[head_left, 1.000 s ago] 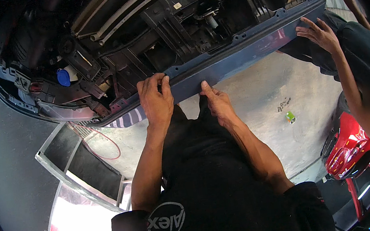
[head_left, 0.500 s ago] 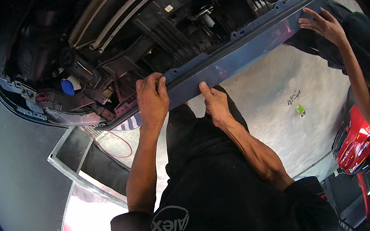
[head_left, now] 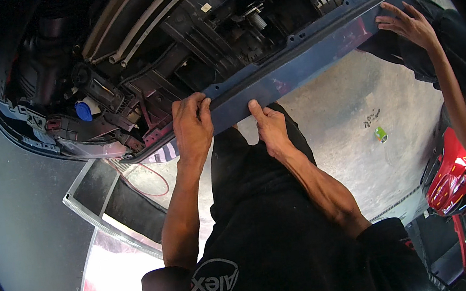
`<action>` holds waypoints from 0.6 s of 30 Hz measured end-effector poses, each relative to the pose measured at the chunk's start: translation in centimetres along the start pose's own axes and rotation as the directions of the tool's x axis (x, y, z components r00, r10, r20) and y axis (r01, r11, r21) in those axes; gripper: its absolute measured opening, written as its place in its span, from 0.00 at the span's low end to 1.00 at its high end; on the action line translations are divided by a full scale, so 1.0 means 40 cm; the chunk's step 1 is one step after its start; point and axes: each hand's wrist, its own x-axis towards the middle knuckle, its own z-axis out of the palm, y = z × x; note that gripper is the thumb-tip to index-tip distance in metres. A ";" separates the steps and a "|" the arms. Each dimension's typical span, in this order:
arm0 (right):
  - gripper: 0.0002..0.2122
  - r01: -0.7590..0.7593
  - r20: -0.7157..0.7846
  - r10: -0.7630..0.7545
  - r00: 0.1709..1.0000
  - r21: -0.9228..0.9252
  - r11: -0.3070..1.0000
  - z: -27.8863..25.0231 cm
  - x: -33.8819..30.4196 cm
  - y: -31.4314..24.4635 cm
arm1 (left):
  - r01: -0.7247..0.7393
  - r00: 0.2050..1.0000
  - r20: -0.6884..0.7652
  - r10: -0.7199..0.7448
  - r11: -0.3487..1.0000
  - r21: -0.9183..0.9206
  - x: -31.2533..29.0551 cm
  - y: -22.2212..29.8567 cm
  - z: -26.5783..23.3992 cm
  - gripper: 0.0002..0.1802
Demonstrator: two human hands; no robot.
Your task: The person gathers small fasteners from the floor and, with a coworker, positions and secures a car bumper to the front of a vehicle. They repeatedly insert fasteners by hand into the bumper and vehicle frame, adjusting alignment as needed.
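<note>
A long blue-grey car bumper (head_left: 299,76) runs slantwise across the front of an open engine bay. My left hand (head_left: 192,128) is closed over its upper edge, left of the middle, with the fingertips hooked over the rim. A short way to the right, my right hand (head_left: 272,129) grips the same bumper, its thumb pressed on the outer face and its other fingers curled, partly hidden beneath the lower edge. Another person's hand (head_left: 411,27) rests with spread fingers on the bumper's far right end.
Inside the engine bay a blue-capped filler neck (head_left: 86,110) shows at the left. A metal-framed stand (head_left: 86,203) is below the left fender (head_left: 15,185). On the floor lie a small green object (head_left: 380,134) and several dark bits. A red vehicle (head_left: 452,179) stands at right.
Both my hands keep their places on the bumper, and the other person's hand stays at its end. Only the view has shifted slightly.
</note>
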 end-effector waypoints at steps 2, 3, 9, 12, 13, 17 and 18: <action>0.29 0.000 -0.001 0.000 1.000 -0.007 1.000 0.000 0.001 -0.001 | 0.060 0.998 -0.002 -0.060 0.997 -0.045 -0.001 0.004 0.001 0.13; 0.29 -0.001 0.002 0.001 1.000 -0.008 1.000 -0.001 0.002 0.000 | 0.107 0.994 -0.001 -0.107 0.990 -0.088 -0.001 0.011 -0.001 0.13; 0.30 0.019 0.011 -0.019 1.000 -0.008 1.000 -0.003 0.002 0.000 | 0.187 0.982 0.008 -0.187 0.978 -0.088 0.000 0.035 -0.019 0.11; 0.31 0.015 0.016 -0.015 1.000 -0.020 1.000 -0.007 0.006 0.004 | 0.148 0.989 -0.001 -0.148 0.986 -0.072 -0.004 0.036 -0.019 0.10; 0.31 0.009 0.019 -0.008 1.000 -0.029 1.000 -0.009 0.009 0.007 | 0.146 0.989 -0.008 -0.147 0.986 -0.082 -0.003 0.037 -0.019 0.10; 0.32 -0.020 0.007 0.020 1.000 -0.024 1.000 -0.004 -0.001 -0.001 | -0.016 0.999 -0.052 0.015 1.000 -0.023 -0.011 0.007 -0.003 0.08; 0.32 -0.022 0.006 0.022 1.000 -0.028 0.999 -0.005 -0.002 -0.002 | -0.040 0.998 -0.050 0.039 0.999 -0.022 -0.010 0.006 -0.003 0.08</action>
